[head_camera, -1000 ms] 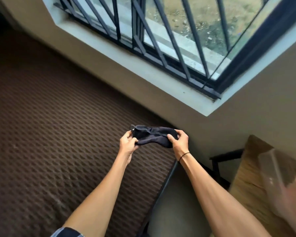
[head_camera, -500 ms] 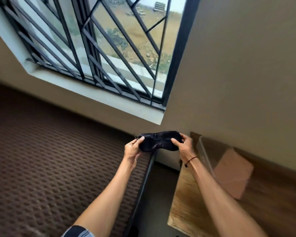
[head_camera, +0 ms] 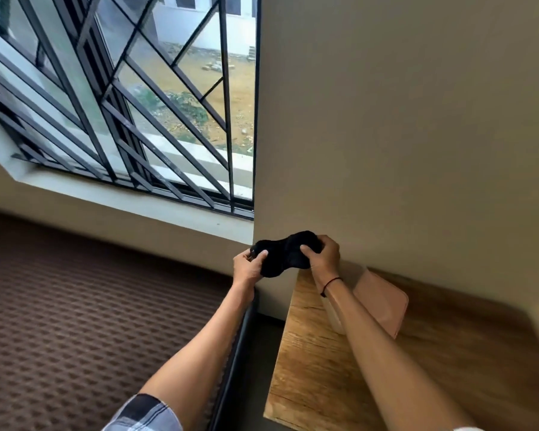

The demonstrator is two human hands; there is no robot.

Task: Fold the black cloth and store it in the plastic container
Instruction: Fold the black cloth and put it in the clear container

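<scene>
head view counts: two hands, one black cloth (head_camera: 285, 255), one plastic container (head_camera: 383, 304).
left hand (head_camera: 249, 266): fingers pinched on the cloth's left end.
right hand (head_camera: 323, 256): clenched around the cloth's right end; thin band on the wrist.
cloth: soft, bunched, narrow at the middle, held in the air before the wall corner.
container: translucent with a pinkish lid, partly hidden by the right forearm, on the wooden table (head_camera: 311, 362).
edges: dark gap between table and brown patterned mattress (head_camera: 75, 321); barred window (head_camera: 143, 113) above.
</scene>
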